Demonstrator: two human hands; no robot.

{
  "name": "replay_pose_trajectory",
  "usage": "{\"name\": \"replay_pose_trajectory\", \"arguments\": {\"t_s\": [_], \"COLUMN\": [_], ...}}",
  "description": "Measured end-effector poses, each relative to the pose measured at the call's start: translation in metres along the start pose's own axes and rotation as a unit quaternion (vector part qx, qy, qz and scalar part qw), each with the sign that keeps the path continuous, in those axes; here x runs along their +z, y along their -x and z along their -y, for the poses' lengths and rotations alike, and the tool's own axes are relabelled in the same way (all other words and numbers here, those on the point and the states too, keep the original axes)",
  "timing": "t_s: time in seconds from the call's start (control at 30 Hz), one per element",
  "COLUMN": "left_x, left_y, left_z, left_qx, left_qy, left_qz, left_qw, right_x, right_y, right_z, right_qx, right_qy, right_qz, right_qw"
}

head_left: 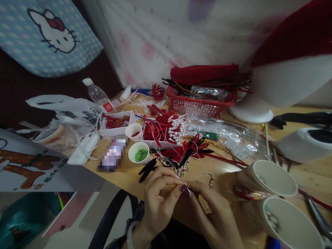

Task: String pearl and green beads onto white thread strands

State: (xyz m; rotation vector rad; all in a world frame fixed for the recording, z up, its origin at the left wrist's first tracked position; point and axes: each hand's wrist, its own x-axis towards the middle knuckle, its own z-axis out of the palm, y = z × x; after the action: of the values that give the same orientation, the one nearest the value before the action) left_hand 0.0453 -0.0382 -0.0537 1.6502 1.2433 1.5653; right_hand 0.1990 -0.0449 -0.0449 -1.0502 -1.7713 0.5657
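Observation:
My left hand and my right hand meet at the table's front edge, thumbs and forefingers pinched tip to tip. Whatever lies between the fingertips is too small to make out. Just beyond the right hand, a short string of beads lies curved on the wood, with a thin thread trailing from it. Past the left hand are black fuzzy petal shapes and a red and black fuzzy piece with bead strands. A paper cup of green beads stands to the left.
Two large paper cups stand at the right, one holding pale beads. Behind are a box of red pieces with white beads, a red basket and clear plastic bags. A phone, bottle and white carrier bag are left.

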Motion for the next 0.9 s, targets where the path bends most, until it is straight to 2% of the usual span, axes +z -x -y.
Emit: {"name": "replay_pose_trajectory", "arguments": {"t_s": [0.23,0.4,0.53,0.6,0.7,0.8,0.9], "left_x": [0.003,0.008,0.009,0.006,-0.007,-0.025,-0.039], "left_y": [-0.004,-0.003,0.001,0.002,0.0,-0.008,-0.018], "left_z": [-0.004,0.001,0.0,-0.003,-0.012,-0.026,-0.036], "left_qx": [0.032,0.084,0.115,0.091,-0.018,-0.12,-0.153], "left_qy": [-0.049,-0.161,-0.211,-0.157,0.029,0.217,0.31], "left_qz": [0.029,0.024,0.026,0.011,-0.044,-0.12,-0.185], "left_qw": [0.998,0.983,0.97,0.983,0.998,0.961,0.92], "right_x": [-0.001,0.002,0.004,0.002,-0.006,-0.013,-0.015], "right_y": [-0.001,0.003,0.008,0.009,0.009,0.009,0.01], "right_z": [-0.008,-0.019,-0.02,-0.021,-0.027,-0.034,-0.037], "right_qx": [-0.029,-0.079,-0.063,-0.051,-0.04,-0.009,0.048], "right_qy": [0.069,0.174,0.166,0.166,0.205,0.238,0.227], "right_qz": [-0.004,-0.031,-0.019,-0.006,-0.003,-0.003,-0.006], "right_qw": [0.997,0.981,0.984,0.985,0.978,0.971,0.973]}}
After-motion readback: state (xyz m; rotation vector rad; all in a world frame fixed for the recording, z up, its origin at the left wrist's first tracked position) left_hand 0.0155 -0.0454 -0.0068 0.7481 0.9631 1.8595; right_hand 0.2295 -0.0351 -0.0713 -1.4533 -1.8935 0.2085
